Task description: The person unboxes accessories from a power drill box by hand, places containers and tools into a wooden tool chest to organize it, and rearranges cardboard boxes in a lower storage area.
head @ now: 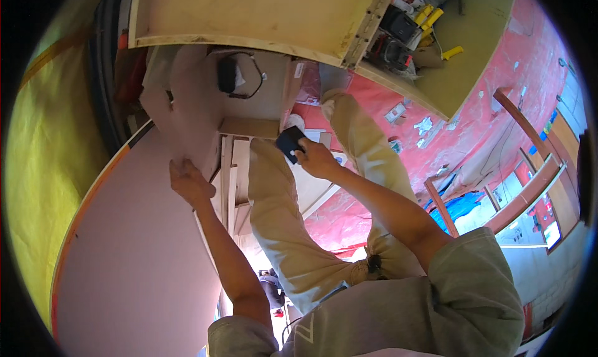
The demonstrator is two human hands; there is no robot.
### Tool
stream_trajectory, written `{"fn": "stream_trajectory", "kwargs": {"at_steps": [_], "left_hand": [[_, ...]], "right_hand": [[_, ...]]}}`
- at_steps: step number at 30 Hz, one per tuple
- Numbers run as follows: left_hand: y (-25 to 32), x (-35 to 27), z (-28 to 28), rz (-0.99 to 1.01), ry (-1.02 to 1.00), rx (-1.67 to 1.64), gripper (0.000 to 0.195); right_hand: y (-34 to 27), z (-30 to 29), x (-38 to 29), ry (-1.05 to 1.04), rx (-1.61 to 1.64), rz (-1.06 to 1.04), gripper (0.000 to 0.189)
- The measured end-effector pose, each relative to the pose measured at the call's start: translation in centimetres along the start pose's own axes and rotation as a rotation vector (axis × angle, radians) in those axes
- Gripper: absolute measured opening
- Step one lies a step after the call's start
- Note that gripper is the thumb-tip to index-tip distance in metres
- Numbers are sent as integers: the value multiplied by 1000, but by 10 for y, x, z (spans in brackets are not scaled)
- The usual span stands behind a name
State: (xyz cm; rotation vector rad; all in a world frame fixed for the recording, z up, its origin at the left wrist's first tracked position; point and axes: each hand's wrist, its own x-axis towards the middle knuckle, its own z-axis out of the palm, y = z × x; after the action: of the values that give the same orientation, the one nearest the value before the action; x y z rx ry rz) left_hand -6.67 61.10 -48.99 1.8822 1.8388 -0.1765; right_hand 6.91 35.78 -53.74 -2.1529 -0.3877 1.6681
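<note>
My right hand is closed round a small black object, perhaps a phone or case, held above my knee. My left hand is raised at the left, its fingers bent near the edge of a large pinkish board. Whether those fingers touch or pinch anything is not clear. Beyond my hands, a black device with a looped cable lies in an open wooden compartment.
A wooden panel with a raised rim spans the top. Right of it, a tray holds power-tool parts and yellow-handled tools. Pink sheeting with scraps covers the floor. Reddish wooden frame pieces stand at right. A person is partly visible below.
</note>
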Motion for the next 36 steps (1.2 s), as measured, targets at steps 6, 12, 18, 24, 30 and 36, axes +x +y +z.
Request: {"fn": "stream_trajectory", "kwargs": {"at_steps": [6,12,18,24,30,36], "left_hand": [[-26,30,-23,-22,66,-53,41],[-44,30,-24,16,-22,34,36],[18,-26,9,58,-370,-194,30],[-32,-45,59,198,-500,-62,33],[-28,-55,111,157,-560,-234,33],[-24,-62,113,217,-524,-302,33]], "right_hand": [[-33,19,23,-179,35,-180,66],[10,15,116,97,83,113,72],[90,-11,217,196,-145,24,72],[32,82,164,55,209,65,64],[101,20,196,295,427,279,48],[78,9,190,174,901,249,37]]}}
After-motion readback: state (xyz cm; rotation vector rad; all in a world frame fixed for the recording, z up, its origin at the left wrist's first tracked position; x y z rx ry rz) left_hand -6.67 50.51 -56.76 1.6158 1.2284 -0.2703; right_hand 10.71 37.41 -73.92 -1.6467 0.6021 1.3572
